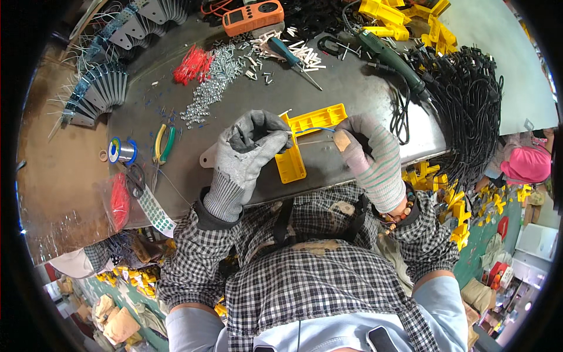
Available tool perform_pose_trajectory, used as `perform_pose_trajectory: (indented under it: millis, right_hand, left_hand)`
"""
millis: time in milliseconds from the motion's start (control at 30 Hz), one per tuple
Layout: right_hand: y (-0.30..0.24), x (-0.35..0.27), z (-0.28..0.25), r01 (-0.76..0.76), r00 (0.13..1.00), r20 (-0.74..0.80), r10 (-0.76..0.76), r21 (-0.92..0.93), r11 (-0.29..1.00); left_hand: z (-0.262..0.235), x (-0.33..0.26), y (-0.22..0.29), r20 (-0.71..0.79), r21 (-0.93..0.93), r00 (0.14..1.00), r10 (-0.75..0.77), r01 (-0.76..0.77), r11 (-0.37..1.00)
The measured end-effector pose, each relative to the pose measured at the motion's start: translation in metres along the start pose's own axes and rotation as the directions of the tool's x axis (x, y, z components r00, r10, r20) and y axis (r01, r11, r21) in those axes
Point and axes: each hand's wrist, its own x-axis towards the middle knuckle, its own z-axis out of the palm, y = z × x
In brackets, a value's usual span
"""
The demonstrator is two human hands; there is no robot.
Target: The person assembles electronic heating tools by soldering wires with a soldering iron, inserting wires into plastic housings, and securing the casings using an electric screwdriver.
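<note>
Blue wire (316,128) arches left to right, its long axis crosswise, over the yellow shell (292,165) on the table (352,85). Left hand (249,144) and right hand (370,155) pinch its ends; the shell's grip points toward the person.

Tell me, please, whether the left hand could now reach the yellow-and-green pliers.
Probably yes: nothing seems to block the left hand from the pliers, though it appears occupied with the blue wire.
</note>
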Motion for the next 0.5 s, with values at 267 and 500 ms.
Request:
perform_pose_trajectory:
  millis: [267, 500]
  right_hand:
    - [0.0062, -0.0032, 0.001, 0.236, 0.97, 0.106, -0.218, -0.199, 0.951]
    - [0.0082, 0.0027, -0.0036, 0.331, 0.914, 0.312, -0.26, -0.205, 0.921]
  left_hand:
    - [0.0028, -0.0015, -0.002, -0.022, 0.026, 0.999, 0.048, -0.048, 0.999]
    - [-0.0006, -0.0026, 0.003, 0.095, 0.295, 0.995, 0.018, -0.046, 0.955]
